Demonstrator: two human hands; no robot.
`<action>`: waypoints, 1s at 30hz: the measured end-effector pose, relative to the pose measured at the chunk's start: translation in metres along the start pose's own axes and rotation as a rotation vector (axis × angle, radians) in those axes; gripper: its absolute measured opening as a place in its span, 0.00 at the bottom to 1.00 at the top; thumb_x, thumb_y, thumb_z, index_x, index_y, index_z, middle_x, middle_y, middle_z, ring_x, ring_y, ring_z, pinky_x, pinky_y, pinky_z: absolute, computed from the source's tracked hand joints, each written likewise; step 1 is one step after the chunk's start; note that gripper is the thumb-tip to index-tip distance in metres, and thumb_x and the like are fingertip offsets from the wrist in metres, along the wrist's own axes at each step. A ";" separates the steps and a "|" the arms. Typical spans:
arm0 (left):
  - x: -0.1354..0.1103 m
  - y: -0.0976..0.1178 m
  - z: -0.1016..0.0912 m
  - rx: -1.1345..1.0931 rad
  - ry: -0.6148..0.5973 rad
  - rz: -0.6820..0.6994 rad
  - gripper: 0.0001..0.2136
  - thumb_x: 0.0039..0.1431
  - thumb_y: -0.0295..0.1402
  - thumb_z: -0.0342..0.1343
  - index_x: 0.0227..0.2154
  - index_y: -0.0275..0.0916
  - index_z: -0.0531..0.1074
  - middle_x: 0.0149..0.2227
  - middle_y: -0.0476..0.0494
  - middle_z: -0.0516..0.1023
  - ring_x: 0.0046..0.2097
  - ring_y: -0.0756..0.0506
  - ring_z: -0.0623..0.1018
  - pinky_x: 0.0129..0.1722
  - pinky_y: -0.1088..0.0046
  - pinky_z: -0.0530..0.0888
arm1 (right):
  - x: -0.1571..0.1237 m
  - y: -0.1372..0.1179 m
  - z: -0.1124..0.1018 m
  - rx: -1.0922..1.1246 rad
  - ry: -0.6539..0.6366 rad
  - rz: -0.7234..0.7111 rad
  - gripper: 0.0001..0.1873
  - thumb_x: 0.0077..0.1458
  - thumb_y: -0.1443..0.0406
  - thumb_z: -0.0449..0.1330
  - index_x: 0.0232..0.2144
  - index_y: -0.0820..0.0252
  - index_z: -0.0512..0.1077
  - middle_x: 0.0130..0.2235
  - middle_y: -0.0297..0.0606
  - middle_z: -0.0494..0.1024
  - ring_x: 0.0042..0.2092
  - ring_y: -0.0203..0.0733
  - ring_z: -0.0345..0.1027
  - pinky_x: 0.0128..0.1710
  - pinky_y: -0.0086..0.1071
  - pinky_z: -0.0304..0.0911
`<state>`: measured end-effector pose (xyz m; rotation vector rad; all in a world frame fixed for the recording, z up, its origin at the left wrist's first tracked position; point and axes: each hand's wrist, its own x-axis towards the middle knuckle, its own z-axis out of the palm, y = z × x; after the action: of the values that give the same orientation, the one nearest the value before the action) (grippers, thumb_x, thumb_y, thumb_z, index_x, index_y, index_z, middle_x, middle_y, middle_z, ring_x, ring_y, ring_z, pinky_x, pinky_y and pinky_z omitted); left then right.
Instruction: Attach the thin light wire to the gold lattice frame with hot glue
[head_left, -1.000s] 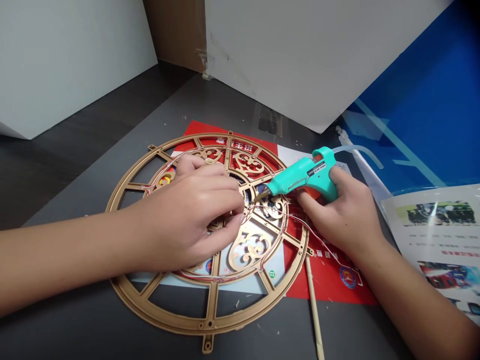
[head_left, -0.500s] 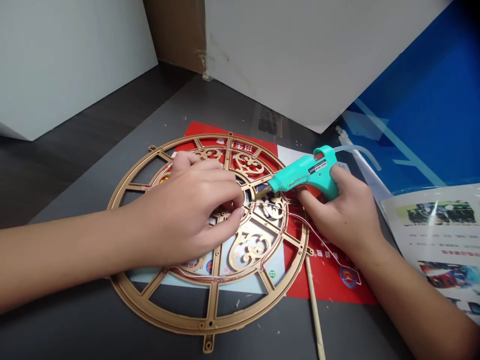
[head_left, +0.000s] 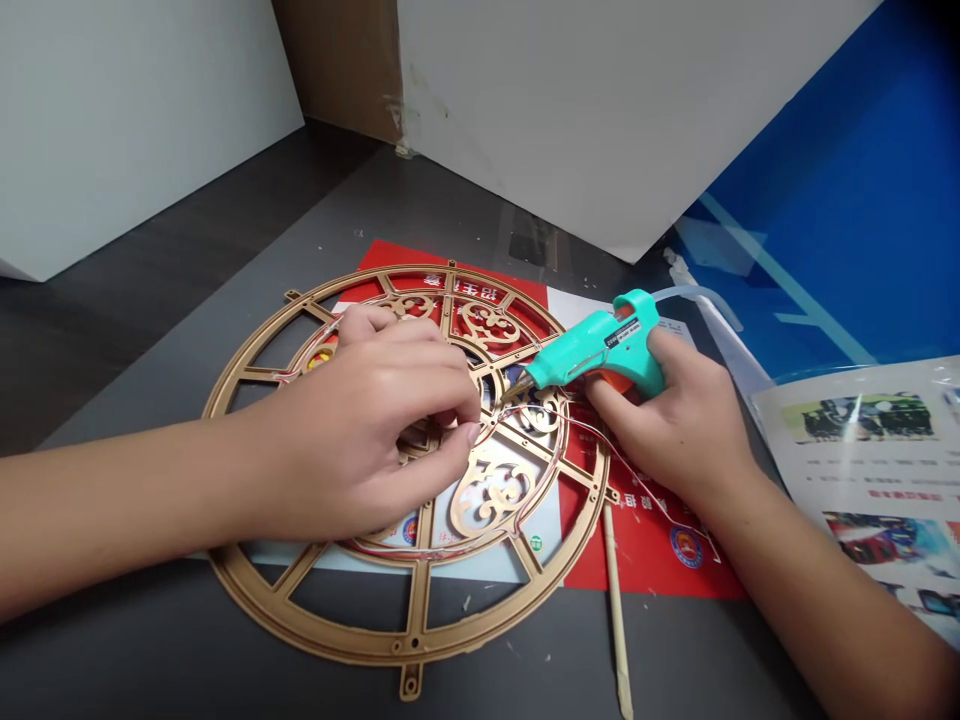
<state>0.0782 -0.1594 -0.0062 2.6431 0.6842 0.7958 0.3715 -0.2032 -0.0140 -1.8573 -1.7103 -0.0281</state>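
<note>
The gold frame [head_left: 491, 492], a flat round lattice with spokes and scrollwork, lies in the lower middle of the frame on the grey table [head_left: 187, 660]. Its right half covers a red sheet [head_left: 652, 540].

At the upper left a white board [head_left: 112, 110] stands at the back of the table. The left forearm comes in from the left edge, and the left hand [head_left: 367, 430] rests palm down over the frame's left half and hub. Its fingers are curled, with thumb and fingertips pinched together near the hub. A thin red and white wire [head_left: 622, 462] runs up to that spot, but whether it lies between the fingertips I cannot tell.

Behind the frame, at upper centre, brown cardboard [head_left: 337, 60] shows beside a second, larger white board [head_left: 562, 100].

Right of centre, the right hand [head_left: 675, 420] is wrapped around the grip of a teal glue gun [head_left: 600, 345], a finger by the orange trigger. The gun slants down to the left, its metal tip at the scrollwork just right of the left fingertips. A clear glue stick [head_left: 690, 293] juts from its back end. The wire trails from the hub to the lower right across the red sheet, passing under this hand.

A slim wooden stick [head_left: 615, 600] lies below the hand, pointing toward the bottom edge, its upper end touching the frame's rim.

At the right, a blue board [head_left: 847, 220] fills the upper corner, and a printed leaflet [head_left: 862, 460] with photos lies below it.
</note>
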 end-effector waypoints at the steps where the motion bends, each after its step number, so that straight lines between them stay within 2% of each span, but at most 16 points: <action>1: 0.000 0.000 0.000 0.003 0.000 0.002 0.12 0.76 0.32 0.53 0.33 0.43 0.74 0.32 0.52 0.80 0.38 0.45 0.76 0.52 0.55 0.61 | 0.000 0.000 0.000 0.000 -0.005 -0.004 0.15 0.52 0.54 0.65 0.27 0.49 0.63 0.25 0.33 0.72 0.29 0.44 0.62 0.32 0.40 0.57; 7: 0.001 -0.002 -0.002 0.026 0.033 0.026 0.11 0.76 0.31 0.54 0.33 0.43 0.74 0.31 0.53 0.78 0.36 0.46 0.74 0.48 0.55 0.61 | 0.000 0.000 -0.004 -0.024 -0.038 0.002 0.16 0.52 0.55 0.66 0.26 0.49 0.62 0.23 0.31 0.68 0.28 0.42 0.58 0.30 0.38 0.54; 11: 0.003 -0.005 -0.005 0.031 -0.007 0.071 0.10 0.75 0.31 0.55 0.34 0.44 0.74 0.30 0.53 0.78 0.35 0.45 0.75 0.46 0.54 0.61 | 0.000 0.000 -0.005 -0.015 -0.051 -0.008 0.20 0.51 0.57 0.67 0.25 0.49 0.57 0.22 0.30 0.66 0.27 0.41 0.55 0.28 0.37 0.52; 15: 0.003 -0.006 -0.006 0.030 -0.016 0.048 0.11 0.75 0.30 0.53 0.34 0.45 0.74 0.31 0.54 0.78 0.36 0.46 0.75 0.49 0.54 0.61 | 0.001 0.001 -0.006 -0.021 -0.045 -0.024 0.24 0.51 0.59 0.69 0.24 0.48 0.54 0.22 0.28 0.60 0.27 0.39 0.50 0.27 0.37 0.48; 19: 0.003 -0.007 -0.006 0.025 -0.039 0.081 0.09 0.75 0.30 0.54 0.35 0.45 0.74 0.31 0.55 0.77 0.36 0.47 0.74 0.48 0.55 0.61 | 0.001 0.002 -0.007 -0.038 -0.068 -0.029 0.23 0.52 0.60 0.69 0.25 0.48 0.55 0.23 0.29 0.64 0.27 0.40 0.53 0.28 0.37 0.50; 25: 0.003 -0.008 -0.005 0.041 -0.022 0.058 0.10 0.75 0.30 0.54 0.34 0.45 0.73 0.31 0.55 0.77 0.35 0.47 0.73 0.48 0.56 0.63 | 0.002 0.002 -0.007 -0.036 -0.058 -0.043 0.23 0.51 0.61 0.69 0.24 0.48 0.54 0.21 0.28 0.61 0.26 0.39 0.52 0.27 0.36 0.48; 30: 0.003 -0.010 -0.008 0.033 -0.049 0.074 0.07 0.73 0.31 0.57 0.36 0.45 0.75 0.33 0.56 0.79 0.36 0.46 0.76 0.48 0.55 0.63 | 0.002 0.004 -0.007 -0.053 -0.077 -0.021 0.23 0.52 0.61 0.70 0.25 0.49 0.56 0.23 0.29 0.65 0.27 0.40 0.55 0.28 0.37 0.50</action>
<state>0.0724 -0.1479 -0.0030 2.7219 0.5953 0.7434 0.3775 -0.2045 -0.0094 -1.9015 -1.7973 -0.0106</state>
